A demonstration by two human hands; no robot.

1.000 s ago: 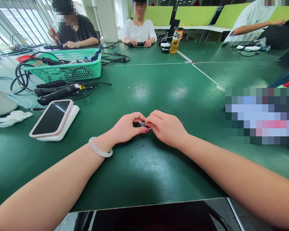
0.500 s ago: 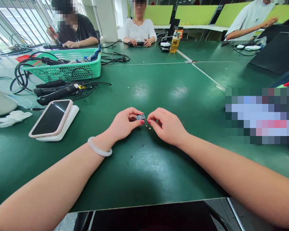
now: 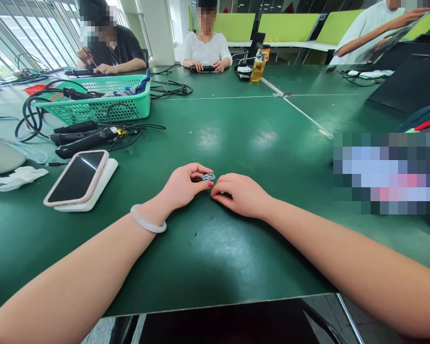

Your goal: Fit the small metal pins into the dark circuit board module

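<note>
Between the thumb and fingers of my left hand is a small blue-and-white patterned piece, perhaps a little circuit board; its exact kind is too small to tell. A pale bracelet circles the left wrist. Just to the right, my right hand is closed low over the green table, thumb and fingertips drawn together beside the left thumb. A tiny light speck shows in the gap of its fingers, and whatever they hold is mostly hidden.
At left, a phone rests on a white box, near a crumpled tissue and black handheld devices. Behind them stands a green basket with cables. Farther back are a bottle and several people seated around the table.
My right hand has moved slightly left and down, covering the small pale-edged piece that lay on the table. My left hand stays almost still. At far right, a person has lifted a sheet-like thing.
</note>
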